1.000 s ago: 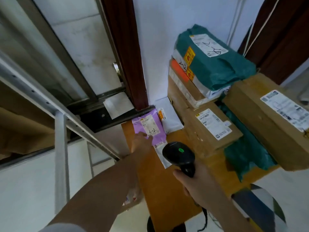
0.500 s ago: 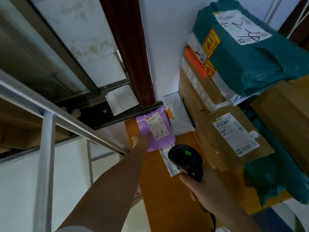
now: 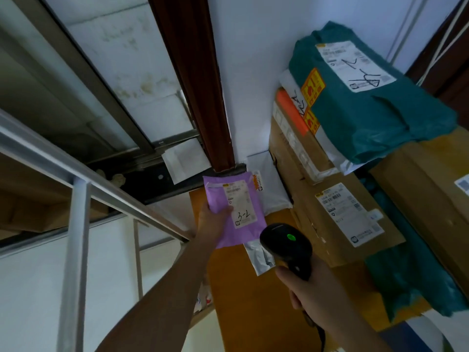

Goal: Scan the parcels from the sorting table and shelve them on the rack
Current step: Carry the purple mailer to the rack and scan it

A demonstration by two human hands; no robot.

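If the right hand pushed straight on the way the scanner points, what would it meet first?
Probably the purple mailer that the left hand grips: the scanner in the right hand points up-left at its lower edge. The grey mailer lies below; depth is unclear.

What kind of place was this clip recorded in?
Probably a small parcel pickup or sorting room. Labelled cardboard boxes and a teal mailer bag are stacked on a wooden table, a metal rack stands beside it, and the right hand holds a barcode scanner.
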